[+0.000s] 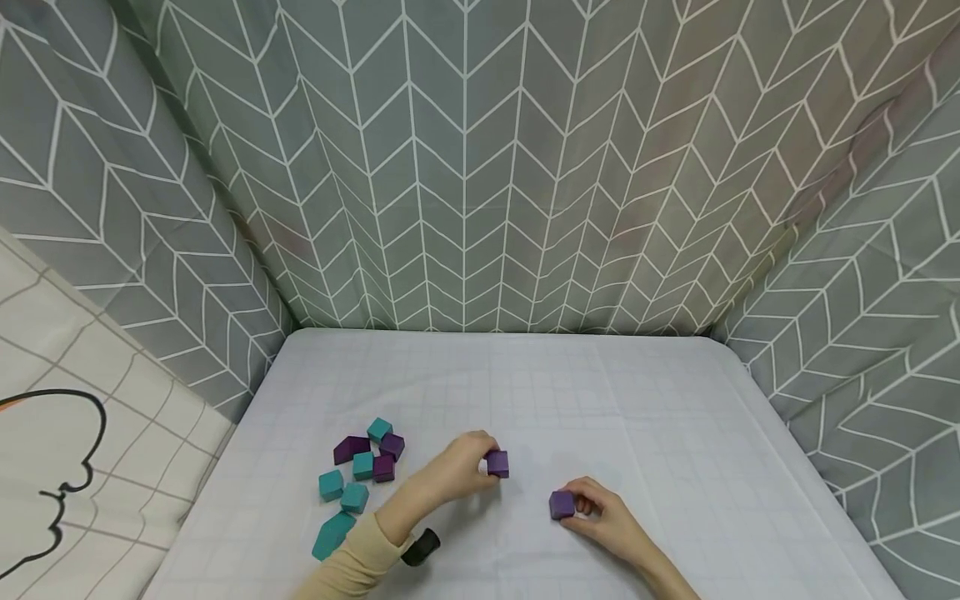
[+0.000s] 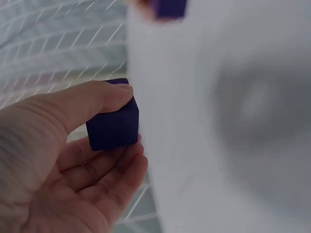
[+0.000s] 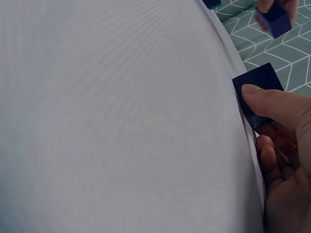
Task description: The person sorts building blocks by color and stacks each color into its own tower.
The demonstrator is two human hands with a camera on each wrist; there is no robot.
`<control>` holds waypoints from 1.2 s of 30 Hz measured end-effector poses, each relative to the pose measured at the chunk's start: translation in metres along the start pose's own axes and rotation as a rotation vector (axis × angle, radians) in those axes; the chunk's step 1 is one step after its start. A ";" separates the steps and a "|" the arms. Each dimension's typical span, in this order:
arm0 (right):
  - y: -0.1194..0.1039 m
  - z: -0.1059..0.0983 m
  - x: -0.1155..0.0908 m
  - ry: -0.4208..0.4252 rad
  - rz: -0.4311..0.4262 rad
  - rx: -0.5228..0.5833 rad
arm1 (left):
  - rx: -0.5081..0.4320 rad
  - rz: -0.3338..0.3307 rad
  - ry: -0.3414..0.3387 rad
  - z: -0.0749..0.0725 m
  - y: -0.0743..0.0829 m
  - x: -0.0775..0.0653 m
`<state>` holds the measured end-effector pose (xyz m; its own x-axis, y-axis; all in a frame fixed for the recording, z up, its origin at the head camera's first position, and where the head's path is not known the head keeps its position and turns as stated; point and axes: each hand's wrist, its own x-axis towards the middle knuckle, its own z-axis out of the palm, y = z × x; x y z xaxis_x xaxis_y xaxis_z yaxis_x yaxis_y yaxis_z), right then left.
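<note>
Creased white cloth, chevron-print curtain behind; your left hand pinches a smooth purple cube, your right hand pinches another boxy purple block.

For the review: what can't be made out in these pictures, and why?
Left wrist view: right hand and right cube, blurred and cut off by the top edge.
Left wrist view: part of left cube, hidden by the left hand.
Right wrist view: most of one block, cut off by the top edge.
Head view: part of the large teal block, behind the left sleeve.
Head view: what the black thing is; too small to tell.
</note>
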<state>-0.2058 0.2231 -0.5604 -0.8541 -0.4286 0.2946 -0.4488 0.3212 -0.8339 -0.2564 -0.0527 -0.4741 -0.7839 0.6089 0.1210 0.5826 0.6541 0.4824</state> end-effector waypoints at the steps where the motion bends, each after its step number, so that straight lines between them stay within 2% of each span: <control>1: 0.000 0.000 0.000 0.003 0.007 -0.003 | 0.003 -0.004 -0.018 0.008 0.001 0.000; 6: -0.009 0.002 0.001 0.008 0.042 -0.010 | 0.011 -0.039 -0.045 0.036 0.005 -0.002; 12: -0.031 0.002 0.003 0.011 0.021 0.009 | -0.003 -0.043 -0.045 0.052 0.005 -0.004; 16: -0.036 0.001 0.003 0.006 0.011 0.015 | 0.011 -0.021 -0.019 0.061 0.007 -0.004; 21: -0.034 0.000 0.005 0.004 0.021 0.010 | 0.009 0.011 0.044 0.072 0.011 -0.002; 28: -0.031 0.001 0.005 0.009 -0.012 0.006 | -0.040 0.036 0.084 0.086 0.016 0.001; 36: -0.001 0.002 0.002 0.009 -0.025 -0.021 | -0.079 0.052 0.126 0.095 0.019 0.007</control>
<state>-0.2062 0.2206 -0.5594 -0.8446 -0.4295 0.3196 -0.4757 0.3283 -0.8161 -0.2306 0.0070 -0.5464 -0.7771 0.5764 0.2529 0.6079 0.5829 0.5392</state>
